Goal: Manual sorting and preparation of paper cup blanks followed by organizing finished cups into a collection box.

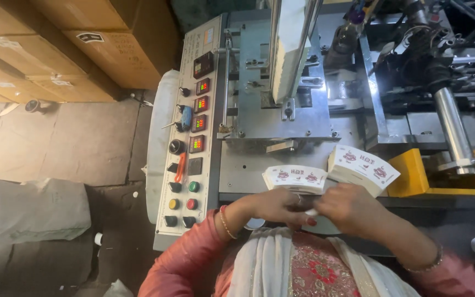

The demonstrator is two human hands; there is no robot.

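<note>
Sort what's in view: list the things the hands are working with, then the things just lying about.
In hand:
- left hand and right hand, both gripping
- fanned stack of printed paper blanks
- second stack of blanks

Lying about:
- cardboard boxes
- grey sack
- control panel
- yellow bracket
- metal roller

Glossy printed paper cup blanks (smooth), brushed metal machine plate, matt cardboard boxes

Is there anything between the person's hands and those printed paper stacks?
Nothing visible. The left hand grips the left fanned stack of printed blanks directly, and the right hand touches the underside of the right stack; both stacks sit against the fingers.
</note>
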